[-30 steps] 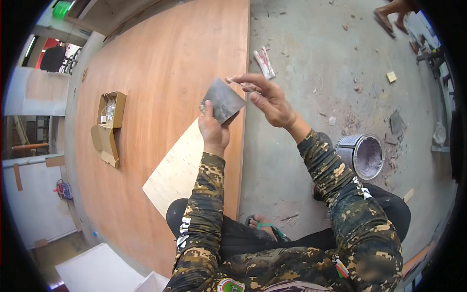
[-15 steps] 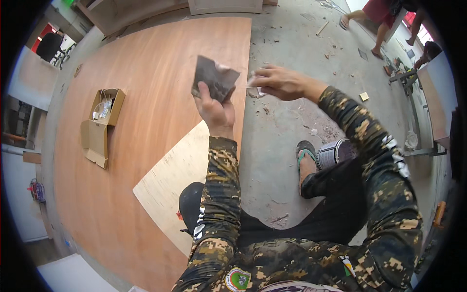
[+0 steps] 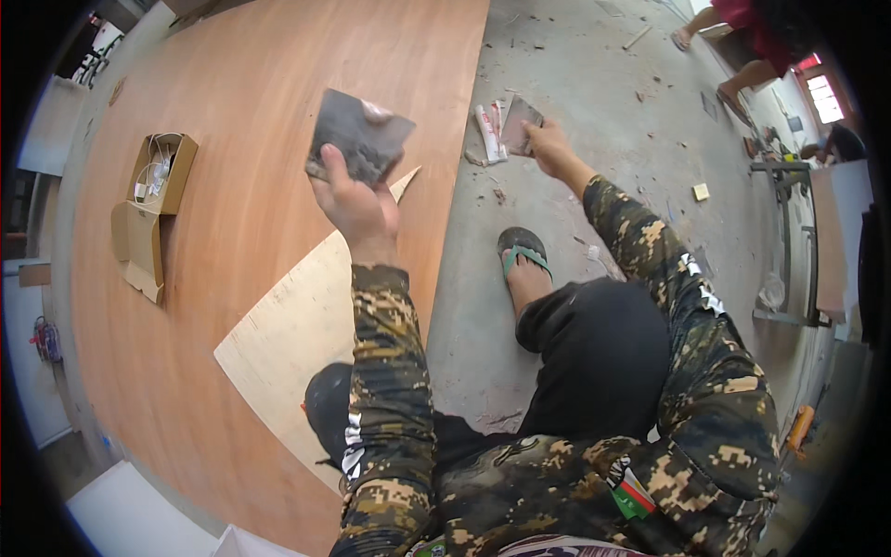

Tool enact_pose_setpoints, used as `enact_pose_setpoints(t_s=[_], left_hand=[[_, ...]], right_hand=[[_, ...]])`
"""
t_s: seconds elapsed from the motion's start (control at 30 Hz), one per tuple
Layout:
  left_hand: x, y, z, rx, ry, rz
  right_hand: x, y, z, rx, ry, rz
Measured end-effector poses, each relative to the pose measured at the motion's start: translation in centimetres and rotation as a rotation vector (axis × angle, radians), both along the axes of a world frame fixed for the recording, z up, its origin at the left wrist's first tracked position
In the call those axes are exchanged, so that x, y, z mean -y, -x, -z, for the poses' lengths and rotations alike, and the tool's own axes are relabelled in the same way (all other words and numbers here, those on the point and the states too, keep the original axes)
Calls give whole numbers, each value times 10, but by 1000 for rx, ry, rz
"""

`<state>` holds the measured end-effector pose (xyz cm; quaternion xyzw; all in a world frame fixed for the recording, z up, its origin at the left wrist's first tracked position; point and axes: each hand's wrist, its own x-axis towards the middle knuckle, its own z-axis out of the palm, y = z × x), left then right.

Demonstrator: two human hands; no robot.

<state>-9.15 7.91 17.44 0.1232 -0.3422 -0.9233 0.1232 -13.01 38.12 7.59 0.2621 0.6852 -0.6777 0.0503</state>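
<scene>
My left hand [image 3: 357, 200] grips a dark, thin square plate [image 3: 357, 139] from below, thumb across its face. A pinkish dab sits near the plate's upper right corner. This plate is held above a wide reddish-brown wood panel [image 3: 251, 158]. Over the floor to the right, my right hand [image 3: 554, 148] pinches a smaller flat grey plate [image 3: 522, 126], which looks like a putty spreader. Just left of that plate, a white tube with red markings [image 3: 488, 135] lies on the floor close to the panel's edge.
A pale plywood piece [image 3: 288, 316] lies on the panel under my left forearm. An opened cardboard box [image 3: 172, 172] with cables rests at left. Debris and a small yellow block [image 3: 701, 192] dot the concrete floor [image 3: 594, 84]. A person's legs [image 3: 747, 84] are at the upper right.
My right hand, blurred beside the panel edge before, now shows a flat grey plate in its fingers. The view has shifted; the tube is uncovered, and the paint can is out of sight.
</scene>
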Motion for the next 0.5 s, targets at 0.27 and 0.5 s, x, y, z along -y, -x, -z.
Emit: enact_pose_setpoints(t_s=[0.27, 0.5], left_hand=[[-17, -20, 60, 160, 196, 217], [-45, 8, 56, 304, 346, 173]], right_hand=[[13, 18, 99, -22, 186, 226], [-74, 24, 83, -118, -286, 456]])
